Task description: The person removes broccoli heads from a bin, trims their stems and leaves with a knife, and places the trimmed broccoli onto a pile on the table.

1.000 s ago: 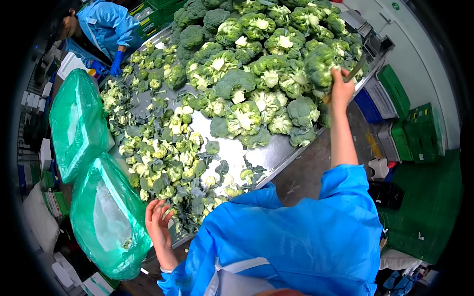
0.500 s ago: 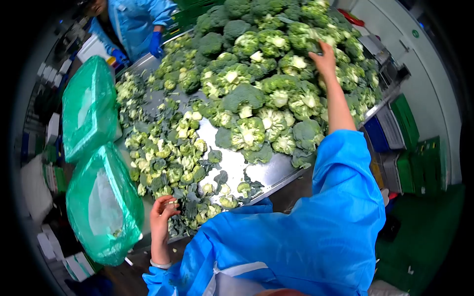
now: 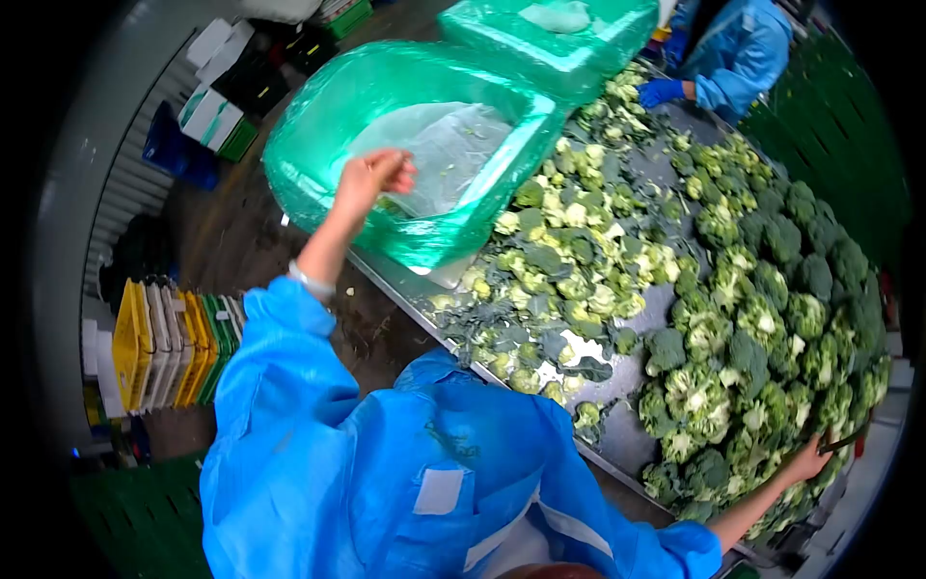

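My left hand (image 3: pixel 374 181) hangs over the near green bag-lined bin (image 3: pixel 289 159), its fingers curled together; whatever they may hold is too small to make out. At the right, my right hand (image 3: pixel 808 457) is closed on the handle of a knife (image 3: pixel 845 441), beside the heap of broccoli heads (image 3: pixel 762 338). Cut florets and leaves (image 3: pixel 579 251) lie across the metal table (image 3: pixel 627 381) between the bin and the heap. A few small pieces show inside the bin's liner.
A second green-lined bin (image 3: pixel 550 53) stands beyond the first. A co-worker in a blue gown (image 3: pixel 748 53) with a blue-gloved hand (image 3: pixel 661 93) is at the table's far side. Stacked yellow, white and green crates (image 3: pixel 174 347) stand at the left.
The view has swung toward the bins. My left hand has moved from the table's edge to over the near bin. My right hand remains at the broccoli heap.
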### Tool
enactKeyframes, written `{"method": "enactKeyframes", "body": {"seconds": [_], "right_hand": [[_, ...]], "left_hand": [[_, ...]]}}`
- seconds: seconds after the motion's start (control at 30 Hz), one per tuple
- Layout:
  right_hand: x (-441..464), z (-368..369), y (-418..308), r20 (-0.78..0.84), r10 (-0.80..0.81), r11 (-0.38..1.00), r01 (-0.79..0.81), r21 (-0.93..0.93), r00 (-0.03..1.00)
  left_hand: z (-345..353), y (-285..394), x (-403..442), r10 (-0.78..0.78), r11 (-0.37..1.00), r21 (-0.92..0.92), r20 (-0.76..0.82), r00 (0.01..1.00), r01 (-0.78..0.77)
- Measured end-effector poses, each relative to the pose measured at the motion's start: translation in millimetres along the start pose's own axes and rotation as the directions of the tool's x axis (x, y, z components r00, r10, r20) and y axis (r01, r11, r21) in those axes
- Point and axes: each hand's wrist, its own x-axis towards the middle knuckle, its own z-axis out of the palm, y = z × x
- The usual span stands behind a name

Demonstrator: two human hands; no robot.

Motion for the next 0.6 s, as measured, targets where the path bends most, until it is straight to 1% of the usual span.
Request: {"method": "enactKeyframes", "body": {"seconds": [0.03,0.07,0.1,0.13,0.17,0.2,0.23,0.27,0.3,0.33,0.37,0.4,0.43,0.47,0.5,0.53,0.57,0.6], "right_hand": [[-3,14,19,0.069,-0.043,0.978,0.028,0.209,0.997],[-27,23,-5,0.078,-0.165,0.971,0.148,0.189,0.983],[-55,29,-30,0.089,-0.281,0.95,0.263,0.169,0.956],[-72,43,-35,0.131,-0.319,0.936,0.29,0.201,0.939],[-90,58,-39,0.172,-0.355,0.921,0.312,0.233,0.919],[-113,70,-58,0.228,-0.431,0.888,0.367,0.276,0.873],[-139,82,-83,0.285,-0.505,0.851,0.415,0.321,0.815],[-162,94,-100,0.34,-0.523,0.844,0.42,0.334,0.781],[-185,105,-117,0.394,-0.538,0.838,0.422,0.345,0.745],[-207,112,-137,0.47,-0.504,0.857,0.351,0.378,0.725],[-228,117,-158,0.545,-0.469,0.874,0.275,0.401,0.695],[-244,123,-175,0.524,-0.56,0.827,0.391,0.405,0.642],[-261,126,-194,0.55,-0.55,0.834,0.374,0.406,0.629],[-274,131,-204,0.581,-0.533,0.845,0.346,0.408,0.616],[-286,135,-212,0.607,-0.514,0.856,0.314,0.411,0.607],[-296,140,-221,0.604,-0.544,0.837,0.323,0.442,0.582],[-306,145,-230,0.601,-0.574,0.816,0.329,0.475,0.557],[-317,150,-238,0.62,-0.562,0.824,0.301,0.48,0.548]], "left_hand": [[-30,-15,30,0.032,0.996,0.081,-0.062,0.998,-0.027],[-56,-33,60,0.21,0.91,0.396,-0.194,0.958,-0.119],[-76,-46,79,0.406,0.72,0.68,-0.253,0.878,-0.137],[-79,-45,87,0.186,0.822,0.569,-0.293,0.938,0.015],[-74,-41,97,-0.045,0.876,0.447,-0.298,0.953,0.181],[-67,-40,107,-0.272,0.878,0.322,-0.272,0.923,0.354],[-58,-48,109,-0.377,0.911,0.204,0.054,0.925,0.359],[-45,-58,107,-0.399,0.913,0.081,0.383,0.833,0.4],[-20,-35,90,-0.288,0.948,0.013,0.459,0.84,0.318],[-6,-5,75,-0.171,0.969,-0.064,0.526,0.833,0.24],[-16,3,85,-0.142,0.96,-0.134,0.527,0.838,0.246],[-30,8,105,-0.112,0.947,-0.201,0.524,0.844,0.25],[-46,6,126,-0.077,0.93,-0.272,0.516,0.853,0.248],[-64,-6,147,-0.129,0.984,-0.066,0.389,0.912,0.168],[-86,-26,170,-0.143,0.982,0.158,0.251,0.957,0.105],[-116,-65,200,-0.17,0.827,0.561,0.323,0.931,-0.044],[-144,-110,223,-0.227,0.503,0.837,0.37,0.901,-0.217],[-159,-147,223,-0.334,0.414,0.874,0.406,0.85,-0.255]]}}
